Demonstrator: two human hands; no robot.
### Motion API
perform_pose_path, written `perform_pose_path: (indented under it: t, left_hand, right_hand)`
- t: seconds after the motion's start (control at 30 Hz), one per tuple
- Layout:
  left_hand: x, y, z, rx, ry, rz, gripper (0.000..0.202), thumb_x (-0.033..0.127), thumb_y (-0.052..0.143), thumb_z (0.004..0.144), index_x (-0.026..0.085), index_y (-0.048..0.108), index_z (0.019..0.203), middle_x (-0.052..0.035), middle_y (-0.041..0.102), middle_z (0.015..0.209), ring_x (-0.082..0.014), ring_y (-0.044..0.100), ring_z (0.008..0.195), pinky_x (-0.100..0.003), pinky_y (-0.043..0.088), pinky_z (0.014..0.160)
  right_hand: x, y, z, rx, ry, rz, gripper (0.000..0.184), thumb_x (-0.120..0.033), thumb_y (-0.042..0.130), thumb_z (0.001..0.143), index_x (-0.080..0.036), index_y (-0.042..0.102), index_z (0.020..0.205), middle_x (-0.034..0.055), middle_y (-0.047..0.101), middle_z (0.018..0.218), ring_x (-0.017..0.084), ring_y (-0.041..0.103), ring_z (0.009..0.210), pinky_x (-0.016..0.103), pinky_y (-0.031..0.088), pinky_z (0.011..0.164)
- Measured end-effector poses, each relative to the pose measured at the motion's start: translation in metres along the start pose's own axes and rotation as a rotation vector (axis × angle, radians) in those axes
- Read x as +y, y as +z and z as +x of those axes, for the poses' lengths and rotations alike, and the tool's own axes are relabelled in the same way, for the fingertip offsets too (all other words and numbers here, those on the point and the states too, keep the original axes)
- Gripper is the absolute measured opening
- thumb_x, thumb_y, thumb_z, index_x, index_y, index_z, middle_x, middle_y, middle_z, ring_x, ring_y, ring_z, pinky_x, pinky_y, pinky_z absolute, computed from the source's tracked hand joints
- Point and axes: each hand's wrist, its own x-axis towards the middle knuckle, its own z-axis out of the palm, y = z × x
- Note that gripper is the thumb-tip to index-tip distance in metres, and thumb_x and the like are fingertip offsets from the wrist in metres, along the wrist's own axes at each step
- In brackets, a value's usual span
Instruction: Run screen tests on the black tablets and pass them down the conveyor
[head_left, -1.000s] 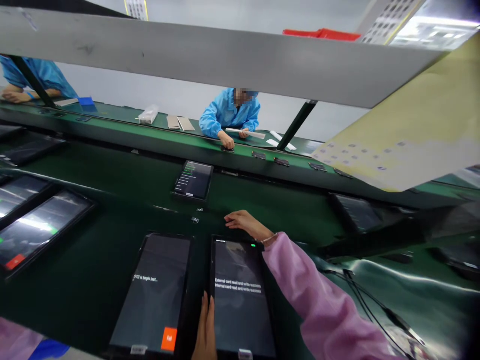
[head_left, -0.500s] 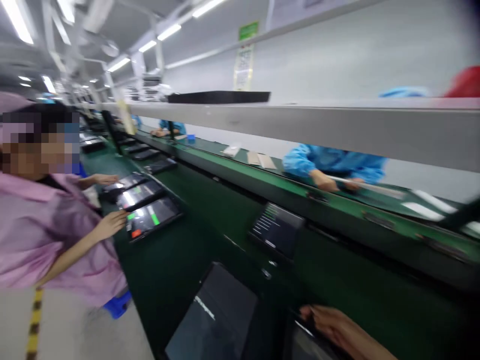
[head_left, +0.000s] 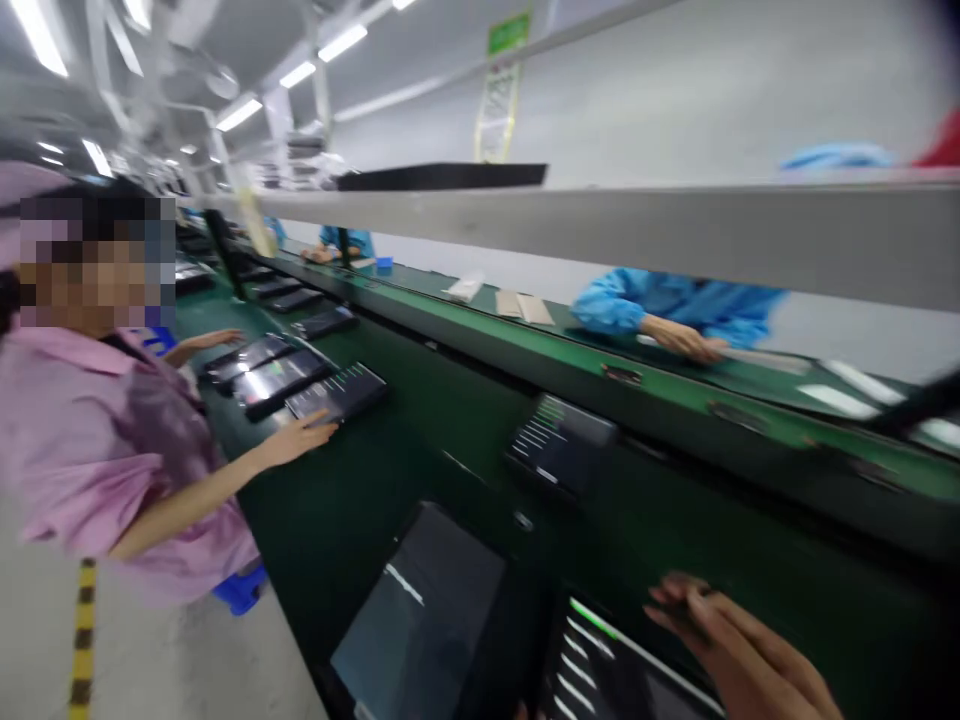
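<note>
My right hand [head_left: 757, 645] is raised just above the right side of a tablet [head_left: 600, 670], its thumb and fingers curled together. Something dark and thin seems to be between them, too blurred to name. The tablet's screen is lit, with a green bar and white lines of text. A sliver of skin at the bottom edge by this tablet appears to be my left hand [head_left: 520, 711]; its fingers are out of sight. To the left lies a second tablet [head_left: 427, 610] with a dark, nearly blank screen.
A tablet with a lit list [head_left: 559, 450] sits farther back on the green bench [head_left: 420, 450]. At left, a co-worker in pink [head_left: 97, 440] touches one of several tablets [head_left: 337, 392]. Behind the ledge, a person in blue sleeves [head_left: 675, 305] works under a grey shelf [head_left: 637, 225].
The near right tablet's screen has gone from dark to a lit list. My right hand has lifted off its edge and moved right. The co-worker's nearest tablet now shows a list instead of coloured blocks.
</note>
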Motion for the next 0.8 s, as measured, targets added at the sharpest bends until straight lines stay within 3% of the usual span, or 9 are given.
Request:
perform_pose_path:
  t: [0.07,0.17,0.27,0.37,0.43,0.53,0.7,0.8]
  left_hand:
    - [0.017,0.046,-0.022,-0.135,0.048,-0.043,0.089,0.067,0.065,0.083,0.031,0.029,0.157,-0.01,0.048,0.15,-0.0322,0.043,0.141,-0.055,0.049,0.108]
    - [0.028,0.072,-0.041,-0.248,0.11,-0.098,0.086,0.047,0.061,0.092,0.027,0.014,0.161,-0.0105,0.034,0.159,-0.0299,0.035,0.146,-0.049,0.039,0.118]
    - [0.028,0.075,-0.041,-0.234,0.169,-0.069,0.077,0.032,0.051,0.098,0.026,0.007,0.161,-0.0113,0.026,0.162,-0.0288,0.027,0.149,-0.049,0.034,0.12]
    - [0.03,0.074,-0.038,-0.212,0.173,0.007,0.071,0.029,0.047,0.1,0.03,0.011,0.161,-0.0115,0.031,0.158,-0.0292,0.033,0.146,-0.048,0.04,0.116]
    - [0.034,0.074,-0.037,-0.202,0.155,0.046,0.07,0.031,0.047,0.1,0.032,0.011,0.16,-0.0119,0.035,0.154,-0.0293,0.039,0.142,-0.047,0.045,0.112]
    - [0.041,0.073,-0.034,-0.197,0.126,0.11,0.068,0.034,0.045,0.102,0.033,0.01,0.16,-0.0125,0.038,0.151,-0.0291,0.043,0.139,-0.047,0.047,0.109]
    - [0.041,0.065,-0.026,-0.284,0.161,0.216,0.053,0.035,0.043,0.103,0.038,0.03,0.155,-0.0108,0.04,0.152,-0.0291,0.048,0.137,-0.046,0.05,0.107]
    - [0.036,0.069,-0.038,-0.272,0.206,0.239,0.076,0.041,0.062,0.095,0.032,0.021,0.158,-0.0147,0.035,0.157,-0.0333,0.043,0.141,-0.048,0.048,0.108]
  right_hand:
    - [-0.019,0.004,-0.031,0.075,-0.055,0.049,0.035,-0.052,0.09,0.055,-0.023,0.072,0.065,0.0045,0.066,0.091,0.019,0.067,0.078,0.029,0.061,0.066]
    - [-0.02,0.004,-0.053,0.122,-0.164,0.077,0.028,-0.051,0.081,0.073,-0.025,0.075,0.08,-0.0013,0.058,0.07,0.01,0.059,0.059,0.021,0.053,0.058]
    - [0.006,-0.013,-0.056,0.209,-0.212,-0.047,0.032,-0.055,0.07,0.084,-0.023,0.074,0.087,0.0004,0.064,0.071,0.014,0.064,0.069,0.025,0.054,0.07]
    - [0.033,-0.031,-0.051,0.279,-0.208,-0.105,0.034,-0.055,0.062,0.089,-0.023,0.073,0.093,0.0041,0.072,0.094,0.02,0.068,0.095,0.034,0.05,0.097]
    - [0.043,-0.037,-0.048,0.272,-0.193,-0.115,0.034,-0.053,0.059,0.092,-0.024,0.072,0.102,0.0048,0.072,0.108,0.023,0.065,0.109,0.039,0.045,0.105]
    - [0.046,-0.036,-0.047,0.193,-0.15,-0.138,0.038,-0.055,0.056,0.093,-0.025,0.069,0.111,0.0059,0.069,0.123,0.025,0.063,0.116,0.04,0.045,0.106]
    - [0.044,-0.029,-0.051,0.123,-0.087,-0.176,0.038,-0.056,0.054,0.094,-0.026,0.063,0.115,0.0061,0.067,0.127,0.026,0.059,0.122,0.042,0.041,0.11]
    - [0.043,-0.03,-0.053,0.155,-0.068,-0.183,0.043,-0.059,0.052,0.093,-0.025,0.06,0.117,0.0085,0.066,0.129,0.027,0.061,0.117,0.043,0.046,0.104]
